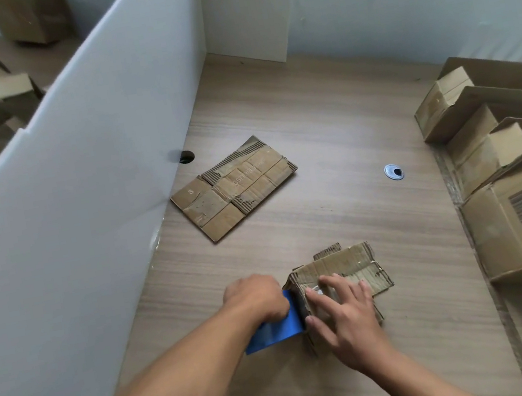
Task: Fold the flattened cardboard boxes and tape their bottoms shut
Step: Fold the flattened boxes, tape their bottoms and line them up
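Here, in the head view, the small box [350, 267] stood on the near part of the table [324, 111], just right of centre, with its bottom flaps turned upward and their torn edges projecting on the far and right sides. The right hand [343, 315] lay flat on top of it, fingers straight and spread, pressing on the flaps; the thumb rested at the near-left corner. The left hand [257, 297] was curled around the top of a blue tool [275, 332], which touched the left edge of the box.

A flattened box [233, 187] lay farther off and to the left, well apart from the hands, its long edge running diagonally and its left corner near the white partition [79, 193]. The partition bounded the whole left side of the work area. A row of folded boxes [515, 217], flaps open, lined the right edge of the table. Between the partition and that row, bare tabletop extended to the far wall. A grommet [393, 172] sat in this open area, right of the flattened box.
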Tool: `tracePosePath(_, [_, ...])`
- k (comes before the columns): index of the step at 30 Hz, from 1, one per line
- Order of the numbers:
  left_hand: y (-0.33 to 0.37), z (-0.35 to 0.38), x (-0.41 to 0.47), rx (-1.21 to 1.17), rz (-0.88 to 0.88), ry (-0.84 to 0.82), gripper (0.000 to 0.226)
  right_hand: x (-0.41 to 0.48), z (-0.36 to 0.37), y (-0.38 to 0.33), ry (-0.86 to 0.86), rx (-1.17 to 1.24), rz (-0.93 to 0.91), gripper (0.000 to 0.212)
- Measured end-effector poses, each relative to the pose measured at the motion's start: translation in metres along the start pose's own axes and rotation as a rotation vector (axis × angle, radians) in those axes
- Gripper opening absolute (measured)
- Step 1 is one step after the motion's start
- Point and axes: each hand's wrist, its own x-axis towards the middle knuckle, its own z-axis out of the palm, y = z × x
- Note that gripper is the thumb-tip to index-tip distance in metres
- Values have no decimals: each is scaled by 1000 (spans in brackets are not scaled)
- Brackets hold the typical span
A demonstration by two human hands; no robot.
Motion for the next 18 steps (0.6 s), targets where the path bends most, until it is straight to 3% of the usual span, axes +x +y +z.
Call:
tracePosePath(12, [14, 13, -12, 63, -53, 88, 39, 5, -10, -9, -45, -65, 19, 38])
tracePosePath(15, [6, 30, -13, -30, -42, 89, 39, 3, -16, -10, -47, -127, 6, 40])
tracePosePath(18, [-12, 27, -22, -98, -18, 112, 35, 3, -18, -17, -102, -176, 180, 49])
